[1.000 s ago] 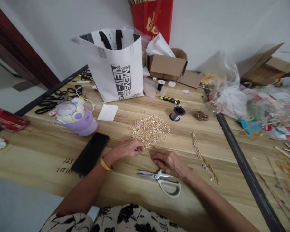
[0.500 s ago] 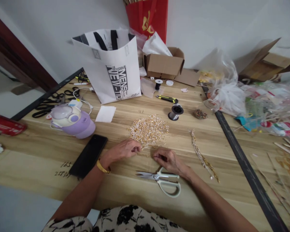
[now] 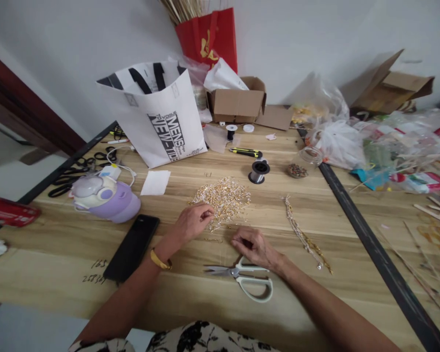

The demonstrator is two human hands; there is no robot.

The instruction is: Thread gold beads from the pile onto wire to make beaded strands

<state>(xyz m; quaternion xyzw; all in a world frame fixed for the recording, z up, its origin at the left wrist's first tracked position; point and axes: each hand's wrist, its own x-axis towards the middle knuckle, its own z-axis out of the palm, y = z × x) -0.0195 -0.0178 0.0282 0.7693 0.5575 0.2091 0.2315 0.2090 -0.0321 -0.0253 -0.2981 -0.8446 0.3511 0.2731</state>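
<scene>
Left hand: I see the left hand over the near left edge of the bead pile, palm down, with thumb and fingertips drawn into a narrow pinch; from here I cannot tell whether a piece is held.
Right hand: The right hand is at the table, just nearer the person than the pile, fingers curled inward; its grip and any contents cannot be told.
Bead pile: The loose bead pile, gold and clear, is spread on the wooden table in front of both hands.
Gold strand: A thin gold strand lies flat between the left hand and the scissors.
Scissors: The pale-handled scissors lie with blades pointing left; the upper handle loop is just beside the right hand, contact uncertain.
Beaded lengths: Silver and gold beaded lengths lie side by side, to the right of the right hand.
Wire spool: A black-flanged wire spool stands beyond the pile, to its right; a yellow-and-black cutter lies behind it.
Left side: A black phone lies beside the left forearm, near a lilac bottle.
</scene>
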